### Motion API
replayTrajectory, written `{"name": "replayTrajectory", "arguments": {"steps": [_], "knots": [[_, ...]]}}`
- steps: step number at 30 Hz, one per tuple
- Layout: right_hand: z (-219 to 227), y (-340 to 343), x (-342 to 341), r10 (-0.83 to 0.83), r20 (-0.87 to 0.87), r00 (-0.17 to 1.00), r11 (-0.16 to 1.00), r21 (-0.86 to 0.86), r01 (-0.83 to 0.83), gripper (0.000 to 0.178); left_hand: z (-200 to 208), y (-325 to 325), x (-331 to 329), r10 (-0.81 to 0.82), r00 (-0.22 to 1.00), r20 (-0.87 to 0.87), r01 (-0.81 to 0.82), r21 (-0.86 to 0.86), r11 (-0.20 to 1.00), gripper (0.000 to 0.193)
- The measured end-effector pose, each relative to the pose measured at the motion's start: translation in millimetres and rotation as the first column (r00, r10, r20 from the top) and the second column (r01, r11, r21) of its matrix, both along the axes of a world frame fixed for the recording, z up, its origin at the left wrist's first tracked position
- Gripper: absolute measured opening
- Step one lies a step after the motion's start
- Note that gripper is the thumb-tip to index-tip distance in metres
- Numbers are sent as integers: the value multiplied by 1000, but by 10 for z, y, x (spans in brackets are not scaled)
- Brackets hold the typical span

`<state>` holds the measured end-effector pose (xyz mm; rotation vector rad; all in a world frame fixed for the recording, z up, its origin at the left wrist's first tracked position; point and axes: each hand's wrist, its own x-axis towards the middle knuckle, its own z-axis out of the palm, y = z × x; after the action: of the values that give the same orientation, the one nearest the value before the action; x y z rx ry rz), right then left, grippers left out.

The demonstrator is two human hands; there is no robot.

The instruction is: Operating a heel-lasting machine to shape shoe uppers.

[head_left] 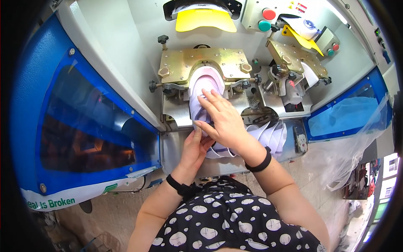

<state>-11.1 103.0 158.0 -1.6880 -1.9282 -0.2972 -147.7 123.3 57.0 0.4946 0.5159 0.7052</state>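
Beyond the right hand point(222, 119) rises a pale wall point(145, 46); above right of it glows a strip light point(336, 13), left a blue-framed dark window point(86, 122), below a beige tiled floor point(325, 193), far right bright windows point(392, 164).

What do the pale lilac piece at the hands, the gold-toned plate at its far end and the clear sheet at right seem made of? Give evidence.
Pale lilac piece: perhaps fabric or synthetic leather, matte; it creases, but the look leaves it open.
Gold-toned plate: metal, semi-glossy, with bright reflections.
Clear sheet: probably thin plastic film, shiny, see-through and creased.
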Motion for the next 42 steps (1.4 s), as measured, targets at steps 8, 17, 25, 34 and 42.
{"name": "replayTrajectory", "arguments": {"steps": [8, 17, 25, 34, 42], "knots": [[-126, 52, -10, -45, -55, 997, 968, -249, 30, 73, -82, -51, 35, 38, 999, -29, -38, -4, 999, 44], [-133, 14, 88, -27, 38, 999, 971, -238, 35, 75, -156, -92, 40, -4, 985, -173, 8, 23, 1000, 48], [-312, -1039, 1005, 23, -464, 886, 995, 100, 26, 25, -113, -3, 16, 49, 973, -225, -17, 143, 990, 49], [-1292, -2245, 2033, -565, -645, 514, 821, -504, 270, 30, -148, -652, 311, -244, 966, -87, 236, -96, 967, 52], [-570, -2689, 2419, -402, -909, -112, 850, -415, 323, 20, 359, -903, 890, -677, 649, -346, 757, 205, 621, 41]]}}
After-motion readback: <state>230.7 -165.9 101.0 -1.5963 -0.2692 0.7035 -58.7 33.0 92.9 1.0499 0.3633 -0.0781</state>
